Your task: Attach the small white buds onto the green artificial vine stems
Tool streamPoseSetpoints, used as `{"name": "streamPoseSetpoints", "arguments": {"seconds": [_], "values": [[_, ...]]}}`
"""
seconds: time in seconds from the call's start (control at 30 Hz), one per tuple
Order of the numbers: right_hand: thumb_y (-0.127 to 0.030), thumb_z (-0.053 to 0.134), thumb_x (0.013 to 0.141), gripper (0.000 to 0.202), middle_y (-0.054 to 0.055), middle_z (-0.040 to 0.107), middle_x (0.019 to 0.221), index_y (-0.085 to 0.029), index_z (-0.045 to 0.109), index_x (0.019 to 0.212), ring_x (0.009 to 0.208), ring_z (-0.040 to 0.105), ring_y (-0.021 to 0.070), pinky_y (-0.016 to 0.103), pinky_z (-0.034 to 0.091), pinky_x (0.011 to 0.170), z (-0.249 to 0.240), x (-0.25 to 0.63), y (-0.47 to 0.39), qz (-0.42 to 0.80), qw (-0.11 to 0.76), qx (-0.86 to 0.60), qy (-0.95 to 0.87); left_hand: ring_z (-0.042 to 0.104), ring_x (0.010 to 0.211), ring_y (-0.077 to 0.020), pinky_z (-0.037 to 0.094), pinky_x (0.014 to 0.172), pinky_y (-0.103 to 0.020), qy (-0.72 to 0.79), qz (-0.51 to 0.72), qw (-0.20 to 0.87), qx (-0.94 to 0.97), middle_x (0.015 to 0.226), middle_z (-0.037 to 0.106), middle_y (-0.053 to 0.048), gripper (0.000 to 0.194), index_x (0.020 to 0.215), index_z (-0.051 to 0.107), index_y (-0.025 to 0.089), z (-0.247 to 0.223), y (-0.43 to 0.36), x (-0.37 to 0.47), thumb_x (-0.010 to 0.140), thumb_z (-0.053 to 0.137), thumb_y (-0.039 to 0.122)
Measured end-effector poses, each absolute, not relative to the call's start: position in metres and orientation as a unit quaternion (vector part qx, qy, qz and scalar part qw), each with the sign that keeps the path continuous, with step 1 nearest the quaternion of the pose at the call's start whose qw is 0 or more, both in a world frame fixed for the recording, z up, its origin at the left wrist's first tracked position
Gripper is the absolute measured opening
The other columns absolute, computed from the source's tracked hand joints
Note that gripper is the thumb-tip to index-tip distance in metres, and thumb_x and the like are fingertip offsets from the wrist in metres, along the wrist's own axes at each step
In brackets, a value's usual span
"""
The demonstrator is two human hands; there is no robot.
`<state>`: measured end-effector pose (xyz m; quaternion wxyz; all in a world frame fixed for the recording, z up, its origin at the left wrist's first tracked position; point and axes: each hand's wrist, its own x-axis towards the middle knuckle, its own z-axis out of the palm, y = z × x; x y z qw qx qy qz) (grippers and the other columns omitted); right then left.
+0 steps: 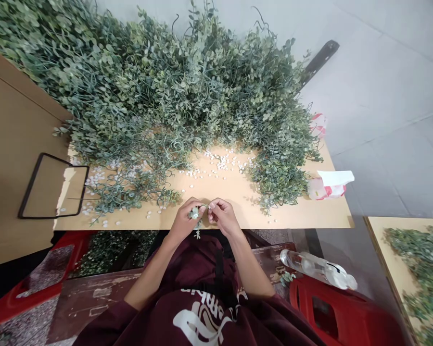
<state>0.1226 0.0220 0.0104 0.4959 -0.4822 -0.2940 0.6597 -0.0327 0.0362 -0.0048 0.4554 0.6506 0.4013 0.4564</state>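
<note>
Near the table's front edge, my left hand (184, 219) is closed around a small green leafy sprig (194, 213), whose leaves hang below the fingers. Close by on the right, my right hand (223, 217) pinches at the sprig's thin end between thumb and fingertips. The tiny part between the fingertips is too small to make out. Small white pieces (222, 162) lie scattered on the light wooden table (234, 192) beyond my hands. A large heap of artificial greenery (202, 81) covers the table's far side.
At the left, a black frame (31, 185) lies by a brown cardboard box (18, 129). A tissue pack (328, 187) sits at the table's right end. Lower right are a clear bottle (315, 266) and a red stool (346, 307). Another table (382, 250) holds more greenery.
</note>
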Motion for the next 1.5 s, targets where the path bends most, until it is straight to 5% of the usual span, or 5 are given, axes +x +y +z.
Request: {"name": "streamPoseSetpoints", "arguments": {"seconds": [1.5], "values": [[-0.049, 0.082, 0.068, 0.041, -0.006, 0.051, 0.055, -0.019, 0.055, 0.07, 0.048, 0.041, 0.0074, 0.02, 0.034, 0.05, 0.015, 0.124, 0.028, 0.744, 0.45, -0.418, -0.264, 0.059, 0.081, -0.0163, 0.048, 0.076, -0.028, 0.368, 0.437, 0.504, 0.647, 0.086, 0.061, -0.005, 0.025, 0.092, 0.071, 0.019, 0.001, 0.037, -0.034, 0.095, 0.053, 0.037]]}}
